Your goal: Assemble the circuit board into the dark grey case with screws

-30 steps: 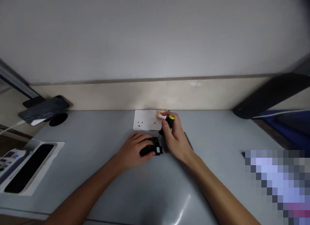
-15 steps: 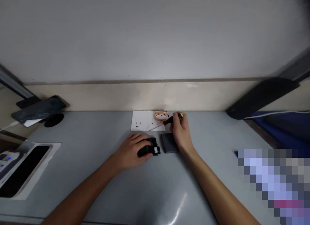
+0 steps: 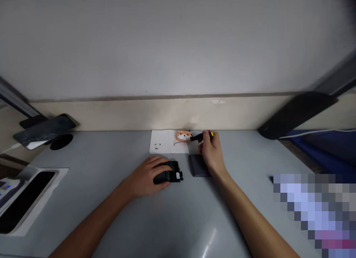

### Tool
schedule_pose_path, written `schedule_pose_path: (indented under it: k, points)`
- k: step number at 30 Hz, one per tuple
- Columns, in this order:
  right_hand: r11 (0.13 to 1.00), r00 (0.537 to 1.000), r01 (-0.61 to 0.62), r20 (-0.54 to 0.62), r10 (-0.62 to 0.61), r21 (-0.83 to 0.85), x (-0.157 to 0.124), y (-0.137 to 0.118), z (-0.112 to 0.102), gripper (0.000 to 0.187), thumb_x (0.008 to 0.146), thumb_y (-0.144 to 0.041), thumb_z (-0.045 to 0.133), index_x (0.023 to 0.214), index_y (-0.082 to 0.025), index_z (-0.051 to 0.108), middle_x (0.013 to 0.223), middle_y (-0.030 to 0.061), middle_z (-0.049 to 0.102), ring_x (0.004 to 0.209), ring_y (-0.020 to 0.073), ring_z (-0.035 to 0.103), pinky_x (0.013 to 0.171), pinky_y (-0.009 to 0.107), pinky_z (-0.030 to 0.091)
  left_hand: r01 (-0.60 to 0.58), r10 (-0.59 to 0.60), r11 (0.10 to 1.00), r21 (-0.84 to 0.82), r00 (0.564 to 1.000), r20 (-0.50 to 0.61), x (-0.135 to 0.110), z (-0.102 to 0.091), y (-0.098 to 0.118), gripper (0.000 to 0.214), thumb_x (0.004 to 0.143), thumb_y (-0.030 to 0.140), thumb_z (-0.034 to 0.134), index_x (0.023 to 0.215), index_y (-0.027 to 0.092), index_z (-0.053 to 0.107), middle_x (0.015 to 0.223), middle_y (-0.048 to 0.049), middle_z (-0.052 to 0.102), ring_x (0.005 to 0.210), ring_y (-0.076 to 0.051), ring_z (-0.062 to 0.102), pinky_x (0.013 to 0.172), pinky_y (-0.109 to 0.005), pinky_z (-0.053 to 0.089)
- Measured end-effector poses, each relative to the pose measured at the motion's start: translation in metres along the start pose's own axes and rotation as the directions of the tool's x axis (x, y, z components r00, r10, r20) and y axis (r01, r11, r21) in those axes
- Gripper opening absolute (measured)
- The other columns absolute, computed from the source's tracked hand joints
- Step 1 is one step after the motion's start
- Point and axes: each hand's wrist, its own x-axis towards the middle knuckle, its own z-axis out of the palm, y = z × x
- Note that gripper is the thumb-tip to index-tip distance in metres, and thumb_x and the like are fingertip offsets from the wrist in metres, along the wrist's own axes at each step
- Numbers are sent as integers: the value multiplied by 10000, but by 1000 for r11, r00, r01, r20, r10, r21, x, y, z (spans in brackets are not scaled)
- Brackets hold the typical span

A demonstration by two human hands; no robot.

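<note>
My left hand (image 3: 148, 175) rests on the grey desk with its fingers closed round a small black device (image 3: 170, 175) that has a green part and a white label. My right hand (image 3: 211, 153) grips a small screwdriver (image 3: 198, 137) with a black handle and yellow cap. Its thin tip points left over a white sheet of paper (image 3: 167, 142). A few tiny dark screws (image 3: 157, 145) lie on that sheet. A small orange animal-face figure (image 3: 183, 135) sits at the sheet's far right corner. A dark grey flat cover (image 3: 197, 167) lies under my right wrist.
A phone (image 3: 44, 129) leans on a round black stand (image 3: 61, 141) at the far left. A white and black machine (image 3: 19, 197) sits at the left front. A long black object (image 3: 294, 115) slants at the far right above blue material (image 3: 328, 143). The wall skirting runs behind.
My right hand has lifted the screwdriver away from the black device and swung it back toward the white sheet, uncovering the dark grey cover. My left hand has stayed on the device.
</note>
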Motion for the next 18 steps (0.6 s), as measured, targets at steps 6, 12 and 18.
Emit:
schedule_pose_path:
  k: [6, 12, 18]
  points:
    - [1000, 1000, 8, -4, -8, -13, 0, 0, 1, 471, 897, -714, 556, 1038, -265, 531, 780, -6, 614, 555, 162, 506, 504, 320, 391, 1, -1, 1000, -24, 1000, 2, -1, 5, 0, 406, 891, 310, 774, 1282, 321, 663, 1402, -58, 634, 1303, -257, 593, 1116, -470, 508]
    - [999, 997, -9, -72, 12, 43, -6, -14, 4, 334, 928, -581, 576, 922, -247, 552, 730, -19, 546, 609, 150, 495, 552, 291, 411, -8, 7, 999, -40, 1000, -24, 0, 4, 4, 437, 891, 427, 776, 1269, 273, 621, 1375, -82, 628, 1323, -271, 556, 1114, -465, 497]
    - [994, 999, 33, 6, -34, 102, -20, -27, 9, 277, 945, -524, 573, 919, -248, 580, 803, -6, 548, 655, 143, 484, 599, 276, 456, 196, -185, 981, 2, 930, -317, 2, 1, 5, 131, 997, 277, 583, 1118, 230, 600, 1143, -73, 664, 1112, -232, 623, 989, -439, 531]
